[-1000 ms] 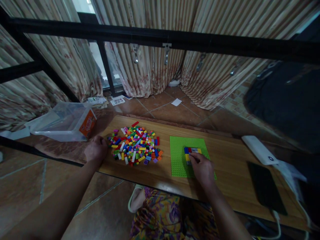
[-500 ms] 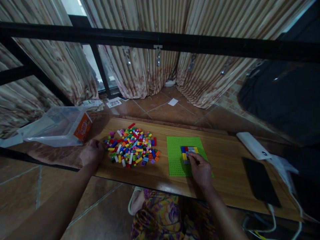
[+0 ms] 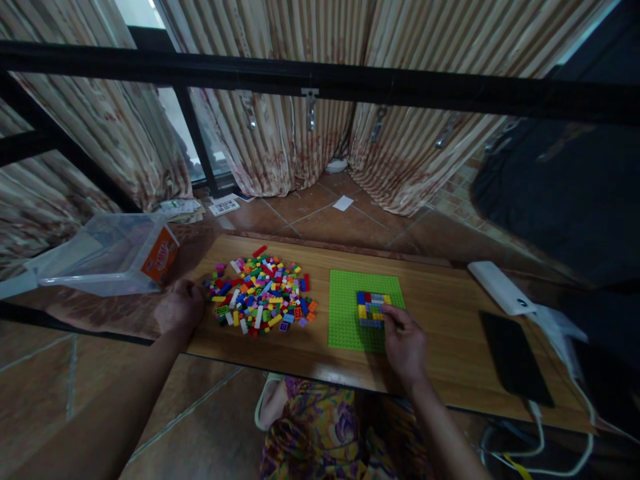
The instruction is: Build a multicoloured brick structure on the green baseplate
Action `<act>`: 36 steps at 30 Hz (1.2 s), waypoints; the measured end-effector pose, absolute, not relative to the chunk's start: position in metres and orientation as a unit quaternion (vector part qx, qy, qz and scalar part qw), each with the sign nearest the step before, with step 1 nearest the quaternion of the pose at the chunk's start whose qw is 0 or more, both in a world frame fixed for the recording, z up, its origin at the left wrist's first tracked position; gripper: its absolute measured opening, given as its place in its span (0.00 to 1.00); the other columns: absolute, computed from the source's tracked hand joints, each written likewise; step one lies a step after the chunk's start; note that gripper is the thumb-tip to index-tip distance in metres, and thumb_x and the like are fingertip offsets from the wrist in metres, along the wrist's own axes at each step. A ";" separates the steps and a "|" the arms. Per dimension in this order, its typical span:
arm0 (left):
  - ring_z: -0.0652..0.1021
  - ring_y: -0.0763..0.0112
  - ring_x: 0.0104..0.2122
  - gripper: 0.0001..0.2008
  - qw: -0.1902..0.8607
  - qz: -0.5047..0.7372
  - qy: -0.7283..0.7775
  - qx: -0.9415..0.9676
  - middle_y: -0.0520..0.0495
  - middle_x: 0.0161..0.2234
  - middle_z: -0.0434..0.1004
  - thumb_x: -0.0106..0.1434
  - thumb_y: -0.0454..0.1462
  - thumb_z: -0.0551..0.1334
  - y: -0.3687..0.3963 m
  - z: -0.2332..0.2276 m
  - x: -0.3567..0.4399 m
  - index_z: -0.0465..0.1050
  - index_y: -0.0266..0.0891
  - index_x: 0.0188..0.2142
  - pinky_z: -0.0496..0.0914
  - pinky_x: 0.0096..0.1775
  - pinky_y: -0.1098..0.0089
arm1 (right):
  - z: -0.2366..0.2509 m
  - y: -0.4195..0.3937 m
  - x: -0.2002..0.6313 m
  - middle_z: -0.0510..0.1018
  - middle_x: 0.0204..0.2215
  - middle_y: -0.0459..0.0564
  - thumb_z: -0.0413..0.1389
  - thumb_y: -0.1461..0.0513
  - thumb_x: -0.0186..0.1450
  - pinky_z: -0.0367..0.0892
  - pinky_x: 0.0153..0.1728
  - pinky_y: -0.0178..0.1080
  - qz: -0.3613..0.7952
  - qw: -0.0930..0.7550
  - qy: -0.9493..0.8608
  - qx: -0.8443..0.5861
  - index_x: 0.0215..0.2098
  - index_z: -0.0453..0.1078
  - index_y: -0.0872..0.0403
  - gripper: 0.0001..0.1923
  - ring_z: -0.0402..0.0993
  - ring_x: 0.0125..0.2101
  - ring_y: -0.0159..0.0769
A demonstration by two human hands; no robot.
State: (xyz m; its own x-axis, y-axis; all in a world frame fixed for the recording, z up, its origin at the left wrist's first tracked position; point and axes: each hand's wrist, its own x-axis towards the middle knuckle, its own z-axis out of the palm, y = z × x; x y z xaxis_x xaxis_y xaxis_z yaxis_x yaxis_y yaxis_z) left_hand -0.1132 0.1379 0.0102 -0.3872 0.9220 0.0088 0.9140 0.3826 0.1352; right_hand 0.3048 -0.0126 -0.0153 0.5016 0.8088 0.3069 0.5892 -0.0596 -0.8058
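Observation:
A green baseplate (image 3: 345,310) lies on the wooden table (image 3: 440,320), with a small block of coloured bricks (image 3: 370,307) built on its right part. My right hand (image 3: 406,345) rests on the plate's near right corner, fingertips touching the block's right edge; whether it grips a brick I cannot tell. To the left lies a loose pile of coloured bricks (image 3: 260,297). My left hand (image 3: 179,307) sits curled at the table's left edge, just beside the pile, with nothing visible in it.
A clear plastic tub with an orange label (image 3: 115,253) lies left of the table. A white power bank (image 3: 497,287) and a black phone (image 3: 515,357) sit at the right, with cables trailing off. A black bar (image 3: 320,77) crosses overhead before curtains.
My right hand has slid right and nearer, off the brick block, so more of the block shows. My left hand has stayed by the pile.

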 end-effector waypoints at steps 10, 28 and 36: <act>0.77 0.52 0.41 0.16 0.022 0.052 0.828 0.558 0.37 0.45 0.76 0.65 0.44 0.49 0.139 0.011 -0.112 0.70 0.41 0.44 0.69 0.36 0.61 | -0.023 -0.015 0.293 0.70 0.51 0.57 0.48 0.53 0.69 0.63 0.51 0.51 -0.032 0.341 -0.590 -0.731 0.49 0.74 0.51 0.18 0.65 0.51 0.45; 0.77 0.49 0.43 0.17 0.023 0.045 0.834 0.549 0.38 0.46 0.75 0.65 0.45 0.47 0.142 0.007 -0.115 0.70 0.43 0.44 0.70 0.37 0.59 | -0.021 -0.016 0.283 0.69 0.54 0.58 0.48 0.55 0.69 0.61 0.48 0.53 -0.076 0.221 -0.612 -0.755 0.52 0.72 0.49 0.18 0.62 0.51 0.51; 0.77 0.48 0.44 0.19 0.025 0.035 0.835 0.548 0.36 0.47 0.75 0.65 0.46 0.47 0.142 0.009 -0.114 0.70 0.42 0.45 0.71 0.38 0.58 | -0.015 -0.015 0.286 0.70 0.54 0.57 0.49 0.55 0.69 0.61 0.48 0.53 -0.049 0.216 -0.613 -0.758 0.50 0.73 0.48 0.16 0.63 0.52 0.51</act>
